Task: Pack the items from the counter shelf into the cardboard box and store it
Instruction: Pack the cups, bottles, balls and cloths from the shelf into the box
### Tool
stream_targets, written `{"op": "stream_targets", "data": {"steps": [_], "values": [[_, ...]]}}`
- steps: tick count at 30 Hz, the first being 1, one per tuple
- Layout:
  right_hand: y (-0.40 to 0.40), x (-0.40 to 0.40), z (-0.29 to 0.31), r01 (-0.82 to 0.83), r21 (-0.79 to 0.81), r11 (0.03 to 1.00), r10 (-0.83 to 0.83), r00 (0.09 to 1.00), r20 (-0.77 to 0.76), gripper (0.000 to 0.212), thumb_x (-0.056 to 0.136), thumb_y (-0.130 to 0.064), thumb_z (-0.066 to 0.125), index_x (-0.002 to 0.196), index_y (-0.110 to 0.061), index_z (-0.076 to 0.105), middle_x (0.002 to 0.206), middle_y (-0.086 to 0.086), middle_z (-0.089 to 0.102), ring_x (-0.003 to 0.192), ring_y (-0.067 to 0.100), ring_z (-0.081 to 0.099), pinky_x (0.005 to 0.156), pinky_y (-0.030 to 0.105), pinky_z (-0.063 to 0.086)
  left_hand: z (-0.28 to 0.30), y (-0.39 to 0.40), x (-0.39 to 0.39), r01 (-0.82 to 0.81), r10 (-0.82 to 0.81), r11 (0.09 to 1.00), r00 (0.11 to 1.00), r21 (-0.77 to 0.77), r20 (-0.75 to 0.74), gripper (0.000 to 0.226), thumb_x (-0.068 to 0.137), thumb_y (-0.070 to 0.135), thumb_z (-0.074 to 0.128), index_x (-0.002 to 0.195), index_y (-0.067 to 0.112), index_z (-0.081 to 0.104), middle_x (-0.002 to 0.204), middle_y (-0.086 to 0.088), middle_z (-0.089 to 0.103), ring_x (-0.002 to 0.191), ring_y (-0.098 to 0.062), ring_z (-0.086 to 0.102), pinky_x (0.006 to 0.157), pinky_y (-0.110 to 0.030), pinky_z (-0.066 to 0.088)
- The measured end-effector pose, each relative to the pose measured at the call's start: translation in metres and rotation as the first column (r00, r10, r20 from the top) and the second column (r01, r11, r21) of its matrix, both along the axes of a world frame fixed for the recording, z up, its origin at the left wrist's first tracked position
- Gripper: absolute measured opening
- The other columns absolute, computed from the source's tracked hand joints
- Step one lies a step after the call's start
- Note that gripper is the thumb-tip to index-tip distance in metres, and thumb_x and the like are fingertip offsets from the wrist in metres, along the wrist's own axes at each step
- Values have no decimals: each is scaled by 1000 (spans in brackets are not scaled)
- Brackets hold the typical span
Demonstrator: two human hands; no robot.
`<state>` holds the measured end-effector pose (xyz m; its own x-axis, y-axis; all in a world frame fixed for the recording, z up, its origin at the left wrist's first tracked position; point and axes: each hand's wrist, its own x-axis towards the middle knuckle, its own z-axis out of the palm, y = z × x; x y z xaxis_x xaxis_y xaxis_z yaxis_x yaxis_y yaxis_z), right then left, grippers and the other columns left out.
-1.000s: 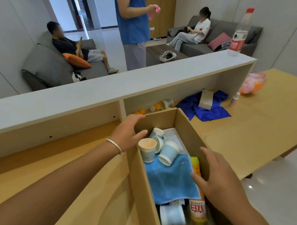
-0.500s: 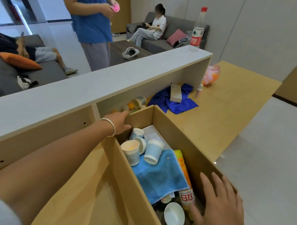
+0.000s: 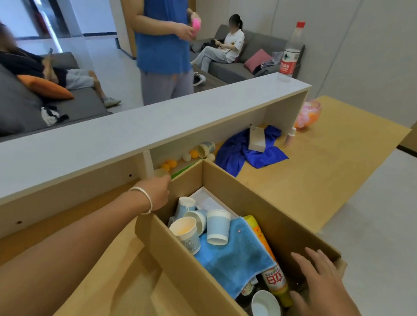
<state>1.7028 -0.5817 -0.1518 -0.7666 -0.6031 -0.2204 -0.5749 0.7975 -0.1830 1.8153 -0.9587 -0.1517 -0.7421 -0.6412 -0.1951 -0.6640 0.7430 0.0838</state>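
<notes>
Left hand (image 3: 154, 193): reaches past the far corner of the cardboard box (image 3: 260, 208) into the counter shelf (image 3: 156, 131); its fingers are hidden behind the hand, so whether they have closed on anything cannot be told. A green stick-like thing (image 3: 184, 170) shows just beyond them.
Right hand (image 3: 317, 279): fingers (image 3: 314, 254) spread and relaxed, laid against the box's near right wall, gripping nothing.
Risk, balls: orange and white balls (image 3: 172, 163) lie loose just past the left fingers; a careless sweep would likely roll them deeper into the shelf or off the bench (image 3: 321, 174).
Risk, cups: paper cups (image 3: 217, 226) lean on each other beneath the left wrist; an item dropped from above could topple or crush them.
Risk, box: with only a flat palm steadying it, the box may slide if the left arm knocks its rim.
Box contents: cups, a light blue towel (image 3: 234, 257), a yellow bottle (image 3: 274, 277), a white bowl (image 3: 265, 308) nearest the right fingers.
Box position: open-topped, on the bench, its far corner at the shelf mouth.
Still on the shelf: a tipped cup (image 3: 206, 148), a dark blue cloth (image 3: 246, 150) under a small flat carton (image 3: 257, 138), well to the right of the left fingers.
</notes>
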Motion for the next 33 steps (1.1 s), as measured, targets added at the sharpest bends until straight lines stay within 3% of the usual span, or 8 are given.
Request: {"op": "stream_targets", "data": {"steps": [3, 7, 14, 20, 24, 28, 30, 33], "values": [[-6, -30, 2, -98, 0, 995, 98, 995, -27, 74, 82, -49, 63, 144, -41, 24, 157, -12, 14, 146, 13, 4, 118, 35, 17, 1, 18, 33, -108, 109, 992, 994, 62, -8, 27, 96, 24, 43, 123, 24, 43, 83, 1, 61, 69, -15, 60, 56, -27, 49], [-19, -71, 3, -302, -41, 953, 296, 950, -102, 67, 82, -51, 62, 140, -41, 32, 154, -14, 22, 143, 8, 11, 113, 29, 28, 3, 53, 73, -264, 279, 948, 958, 176, -62, 19, 96, 23, 42, 114, 27, 45, 80, 5, 59, 67, -13, 58, 56, -26, 49], [-70, -134, -6, -640, -113, 760, 625, 767, -143, 61, 81, -47, 65, 136, -37, 43, 150, -11, 31, 143, 8, 17, 107, 26, 34, -8, 119, 124, -539, 557, 822, 828, 186, -62, 19, 97, 24, 40, 116, 26, 42, 77, 0, 63, 66, -17, 61, 60, -33, 51], [-105, -157, -10, -791, -187, 583, 776, 610, -162, 57, 80, -46, 67, 133, -33, 50, 147, -8, 38, 142, 11, 21, 108, 31, 33, -10, 184, 149, -663, 685, 717, 727, 215, -42, 6, 98, 23, 40, 103, 23, 38, 76, -6, 64, 67, -24, 62, 62, -36, 49], [-109, -160, -14, -804, -290, 520, 802, 575, -158, 51, 80, -40, 68, 129, -33, 54, 144, -9, 41, 140, 10, 23, 109, 32, 33, -12, 228, 164, -700, 737, 651, 675, 295, -24, 5, 98, 23, 41, 97, 22, 37, 80, -8, 66, 73, -26, 63, 70, -38, 51], [-107, -159, -13, -806, -344, 481, 800, 564, -204, 46, 81, -37, 68, 125, -30, 58, 139, -7, 45, 136, 11, 28, 109, 30, 34, -14, 247, 171, -723, 777, 602, 628, 338, -39, 15, 97, 26, 46, 108, 22, 37, 96, -8, 68, 87, -27, 65, 77, -37, 51], [-106, -159, -10, -798, -359, 484, 787, 577, -220, 45, 81, -37, 67, 124, -29, 58, 138, -8, 46, 134, 10, 31, 106, 26, 32, -4, 246, 164, -725, 781, 594, 623, 348, -34, 40, 95, 33, 50, 130, 24, 33, 121, -7, 62, 102, -24, 63, 83, -35, 50], [-103, -162, -7, -741, -457, 492, 743, 631, -223, 42, 83, -39, 65, 123, -29, 58, 131, -12, 50, 125, 5, 39, 101, 25, 36, 24, 241, 138, -726, 740, 671, 642, 151, -200, 77, 90, 46, 56, 151, 28, 14, 149, -2, 36, 128, -21, 47, 89, -36, 46]]}}
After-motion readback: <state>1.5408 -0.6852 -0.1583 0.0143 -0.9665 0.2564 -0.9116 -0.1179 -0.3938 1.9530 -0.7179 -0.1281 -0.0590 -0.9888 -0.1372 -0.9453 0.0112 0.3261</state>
